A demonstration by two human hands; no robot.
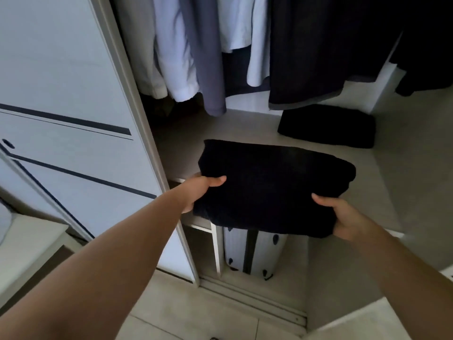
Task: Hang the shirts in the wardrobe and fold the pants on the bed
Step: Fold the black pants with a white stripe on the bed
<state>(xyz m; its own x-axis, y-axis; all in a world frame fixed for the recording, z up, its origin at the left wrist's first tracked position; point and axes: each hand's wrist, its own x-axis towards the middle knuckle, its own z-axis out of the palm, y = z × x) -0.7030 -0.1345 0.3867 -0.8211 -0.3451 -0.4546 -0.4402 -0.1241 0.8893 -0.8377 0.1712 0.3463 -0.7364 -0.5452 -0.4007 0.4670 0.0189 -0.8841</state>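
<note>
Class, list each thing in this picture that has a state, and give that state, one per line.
Held black garment, folded
Left hand, gripping that garment
Right hand, gripping it too
Second black garment, folded, lying on the shelf
Shirts, hanging
Wardrobe door, open

Both hands hold a folded black garment (272,187) flat at the front edge of the wardrobe shelf (176,148). The left hand (199,190) grips its near left corner, thumb on top; the right hand (343,217) grips the near right edge the same way. Further back on the shelf lies a second folded black piece (328,126), well apart. Above hang pale shirts (176,52), a grey garment (210,69) and dark clothes (318,50). The white sliding door (61,94) stands at left.
</note>
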